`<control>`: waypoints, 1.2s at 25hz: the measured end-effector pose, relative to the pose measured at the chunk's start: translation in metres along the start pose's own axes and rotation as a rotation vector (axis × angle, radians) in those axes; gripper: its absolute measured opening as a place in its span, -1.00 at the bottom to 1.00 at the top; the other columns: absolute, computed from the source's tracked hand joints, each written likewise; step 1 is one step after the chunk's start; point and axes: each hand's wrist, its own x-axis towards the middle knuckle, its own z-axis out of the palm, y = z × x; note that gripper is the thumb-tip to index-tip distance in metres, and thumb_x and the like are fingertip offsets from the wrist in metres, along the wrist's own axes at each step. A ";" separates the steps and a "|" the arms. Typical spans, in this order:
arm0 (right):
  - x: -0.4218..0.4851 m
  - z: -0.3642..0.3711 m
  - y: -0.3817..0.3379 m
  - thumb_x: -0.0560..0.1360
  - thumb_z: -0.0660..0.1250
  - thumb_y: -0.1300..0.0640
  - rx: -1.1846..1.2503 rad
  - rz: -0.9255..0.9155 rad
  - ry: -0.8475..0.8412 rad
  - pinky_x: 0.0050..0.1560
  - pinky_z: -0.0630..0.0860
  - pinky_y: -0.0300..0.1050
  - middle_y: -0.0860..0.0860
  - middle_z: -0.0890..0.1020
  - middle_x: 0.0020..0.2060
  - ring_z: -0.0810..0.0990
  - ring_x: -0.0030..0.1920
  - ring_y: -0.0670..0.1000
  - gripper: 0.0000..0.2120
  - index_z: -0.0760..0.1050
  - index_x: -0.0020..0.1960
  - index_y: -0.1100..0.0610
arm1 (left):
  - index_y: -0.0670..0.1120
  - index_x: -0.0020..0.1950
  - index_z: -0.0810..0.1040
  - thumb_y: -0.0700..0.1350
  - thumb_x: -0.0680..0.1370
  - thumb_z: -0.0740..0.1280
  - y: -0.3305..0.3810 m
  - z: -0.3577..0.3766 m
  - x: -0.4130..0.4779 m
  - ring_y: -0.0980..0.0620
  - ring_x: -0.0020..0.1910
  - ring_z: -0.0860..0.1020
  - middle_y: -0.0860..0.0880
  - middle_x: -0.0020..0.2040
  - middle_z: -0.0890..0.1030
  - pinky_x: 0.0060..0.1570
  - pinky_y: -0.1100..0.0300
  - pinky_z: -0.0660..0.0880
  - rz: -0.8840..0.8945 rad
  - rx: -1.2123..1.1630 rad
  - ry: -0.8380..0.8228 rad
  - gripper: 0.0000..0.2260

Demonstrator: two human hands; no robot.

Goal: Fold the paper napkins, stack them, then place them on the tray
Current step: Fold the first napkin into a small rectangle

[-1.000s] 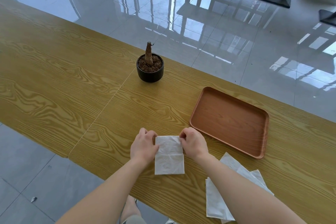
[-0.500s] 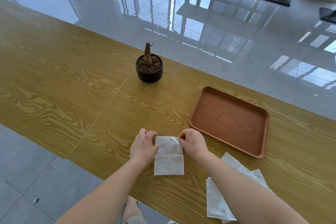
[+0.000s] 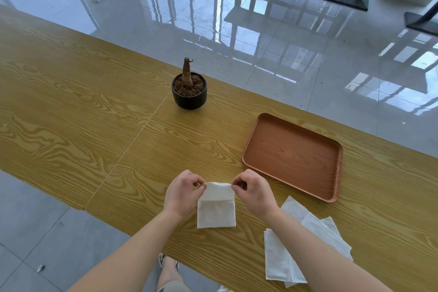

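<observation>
A white paper napkin lies on the wooden table in front of me, its far edge lifted and curling back toward me. My left hand pinches the far left corner of that edge. My right hand pinches the far right corner. A loose pile of white napkins lies to the right, partly hidden under my right forearm. The brown wooden tray sits beyond my right hand with nothing in it.
A small black pot with a bare stump in soil stands at the table's far side, left of the tray. A seam runs across the tabletop. Glossy floor tiles and black table bases lie beyond the table.
Both hands have lifted the napkin's far edge off the table and brought it toward me. The lifted flap now covers the upper part of the napkin.
</observation>
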 end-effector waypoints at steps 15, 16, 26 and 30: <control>-0.073 0.021 0.009 0.56 0.34 0.16 -0.281 -0.211 -0.095 -0.20 0.52 -0.04 -0.03 0.56 -0.16 0.52 -0.13 0.00 -0.90 0.60 -0.11 0.13 | -0.13 -0.32 0.49 -0.28 0.37 0.48 -0.010 0.008 -0.074 -0.01 -0.32 0.45 -0.02 -0.27 0.48 -0.59 0.11 0.39 0.446 0.461 -0.013 -0.80; -0.075 0.024 0.010 0.56 0.33 0.15 -0.286 -0.205 -0.101 -0.19 0.52 -0.02 -0.03 0.57 -0.16 0.52 -0.12 0.00 -0.89 0.60 -0.11 0.12 | -0.13 -0.33 0.48 -0.28 0.37 0.48 -0.013 0.009 -0.075 -0.02 -0.32 0.45 -0.02 -0.26 0.48 -0.58 0.12 0.38 0.448 0.480 -0.020 -0.80; -0.080 0.037 0.014 0.55 0.31 0.10 -0.336 -0.203 -0.069 0.09 0.56 -0.07 -0.11 0.60 0.16 0.52 0.19 -0.01 -0.77 0.57 0.20 0.05 | -0.06 0.09 0.59 -0.07 0.51 0.26 -0.031 0.023 -0.083 -0.13 0.30 0.51 -0.10 0.24 0.57 0.20 -0.01 0.48 0.499 0.472 -0.051 -0.79; -0.088 0.044 0.023 0.68 0.04 -0.06 -0.531 -0.274 -0.214 0.57 0.04 0.10 -0.11 0.15 0.60 0.01 0.61 0.03 -0.51 0.18 0.59 0.03 | -0.04 0.54 0.26 0.23 0.63 0.09 -0.038 0.034 -0.091 -0.10 0.58 0.10 -0.08 0.59 0.16 0.47 -0.08 0.06 0.511 0.600 -0.176 -0.44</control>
